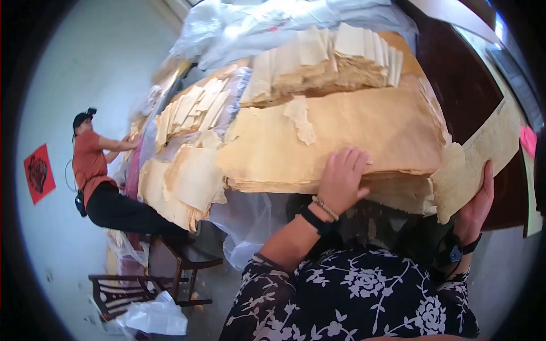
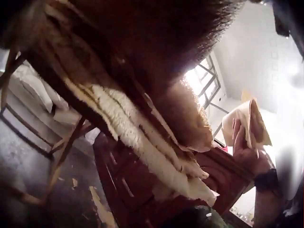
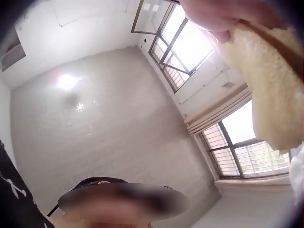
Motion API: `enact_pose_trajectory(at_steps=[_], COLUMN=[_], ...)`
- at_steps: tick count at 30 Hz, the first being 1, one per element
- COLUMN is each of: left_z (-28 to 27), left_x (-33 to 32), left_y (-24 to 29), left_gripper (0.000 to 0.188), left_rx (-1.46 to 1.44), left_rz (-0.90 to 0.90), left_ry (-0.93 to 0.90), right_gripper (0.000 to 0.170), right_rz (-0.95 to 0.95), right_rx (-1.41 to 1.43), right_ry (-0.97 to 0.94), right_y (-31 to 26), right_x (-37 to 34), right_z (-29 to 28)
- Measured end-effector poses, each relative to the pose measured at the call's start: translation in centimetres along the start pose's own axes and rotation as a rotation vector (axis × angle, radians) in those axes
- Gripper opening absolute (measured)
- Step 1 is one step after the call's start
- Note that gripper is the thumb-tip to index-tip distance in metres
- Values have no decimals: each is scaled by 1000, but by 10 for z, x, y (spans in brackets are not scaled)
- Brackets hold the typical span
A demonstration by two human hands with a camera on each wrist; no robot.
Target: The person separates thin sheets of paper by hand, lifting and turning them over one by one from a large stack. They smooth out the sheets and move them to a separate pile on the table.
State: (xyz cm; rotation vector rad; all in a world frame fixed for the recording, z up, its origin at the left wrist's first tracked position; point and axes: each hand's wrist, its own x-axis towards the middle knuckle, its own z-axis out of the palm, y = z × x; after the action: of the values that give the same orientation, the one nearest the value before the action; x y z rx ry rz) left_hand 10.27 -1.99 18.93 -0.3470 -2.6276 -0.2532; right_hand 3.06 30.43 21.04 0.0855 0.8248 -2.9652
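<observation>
A broad stack of tan, papery sheets with ragged edges (image 1: 341,128) lies in front of the person. The left hand (image 1: 344,173) rests on its near edge, fingers extended across the top sheet. One small torn piece (image 1: 300,120) lies on that top sheet. To the right, the right hand (image 1: 478,200) holds up a loose tan sheet (image 1: 493,142), thumb on one side. This sheet curls, and its lower left end overlaps the stack's right corner in the head view. The right wrist view shows the held sheet (image 3: 266,85) close up below the fingers.
Folded pale sheets (image 1: 324,59) stand in a row behind the stack, with clear plastic (image 1: 296,17) beyond. More sheets (image 1: 187,182) lie at left. Another person (image 1: 94,159) works at the far left, near a wooden chair (image 1: 128,292). A dark red surface (image 1: 455,85) lies right.
</observation>
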Motion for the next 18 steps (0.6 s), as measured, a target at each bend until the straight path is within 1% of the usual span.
enact_pose_trajectory(at_steps=[1,3,5,6,7,8,9,10,11,13,15,17,18], left_z=[-12,-43,-47,-44,-38,-29,-21,-13,-6,7,10,12,16], left_x=[-2,-19,-65,-93,-122,-148,-171,-189,-204,-224,-211,-206,-207], left_y=[5,16,10,5,0,-5,-13,-19,-21,-19,-10,-8,-14], left_gripper=[47,48,46,43,40,40,41,41,41,47,49,51,51], left_rx=[22,-123,-246,-290,-340,-333,-245,-157,-149,-164,-177,-195,-220], left_rz=[-18,133,232,157,81,65,-44,-151,-158,-244,-263,-299,-260], left_ry=[24,76,29,-144,-317,-322,-408,-493,-498,-318,-323,-320,-327], right_gripper=[46,46,45,45,45,45,45,45,45,44,44,44,44], right_rz=[-7,19,53,73,103,132,143,144,146,158,163,98,102], right_rx=[6,27,-10,-3,-5,-6,3,10,18,53,74,39,30], right_ry=[5,-17,-54,-63,-138,-210,-213,-280,-345,-327,-307,-180,-174], right_y=[2,13,19,21,23,25,28,31,35,43,49,56,57], right_x=[6,12,13,14,14,15,16,17,18,22,22,20,25], right_z=[10,29,45,49,51,52,52,51,51,56,64,71,69])
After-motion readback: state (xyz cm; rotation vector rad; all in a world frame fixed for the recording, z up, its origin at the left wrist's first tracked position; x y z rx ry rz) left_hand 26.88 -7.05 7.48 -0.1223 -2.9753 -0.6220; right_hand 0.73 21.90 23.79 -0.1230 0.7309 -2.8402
